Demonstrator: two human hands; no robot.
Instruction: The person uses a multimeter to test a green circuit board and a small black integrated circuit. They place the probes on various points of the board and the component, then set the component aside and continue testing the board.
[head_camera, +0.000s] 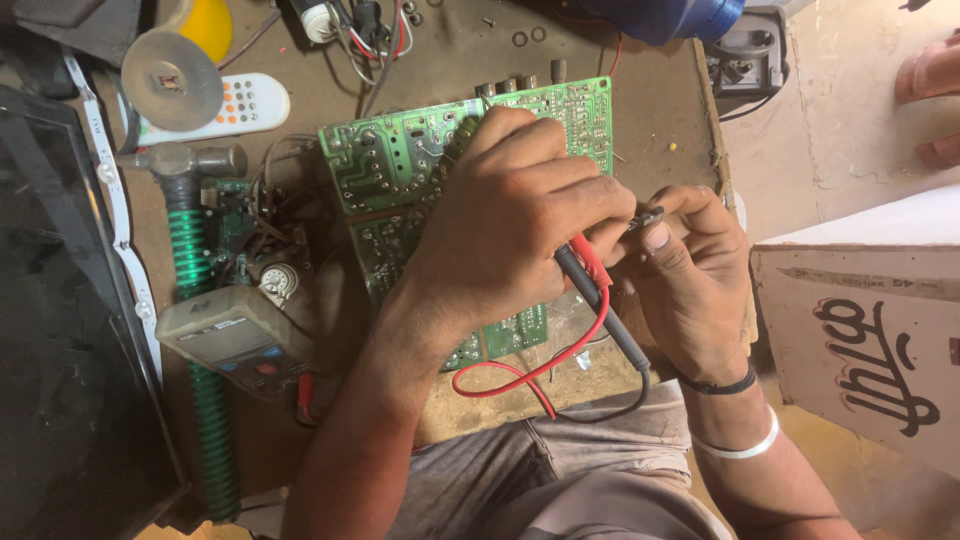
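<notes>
Two probes, one red (592, 262) and one black (600, 312), sit gripped together at the middle of the scene, just off the right edge of the green circuit board (400, 170), which serves as the landmark here. The left hand (510, 230) lies across the board's lower right part, fingers curled shut around both probe handles, likely so that they stay put and out of the way while the tips are free. The right hand (685, 275), just right of the board, pinches a small dark part (648, 216) between thumb and forefinger, its other fingers loosely bent; what the part is I cannot tell. The probes' red and black leads (520, 378) loop below the board toward the person's lap. Left of the board a grey multimeter (232, 340) rests on the brown workbench (660, 110), face up where its screen can be read. Further left a green ribbed hose (195, 300) runs alongside, and above-left lies a white remote control (240, 105).
</notes>
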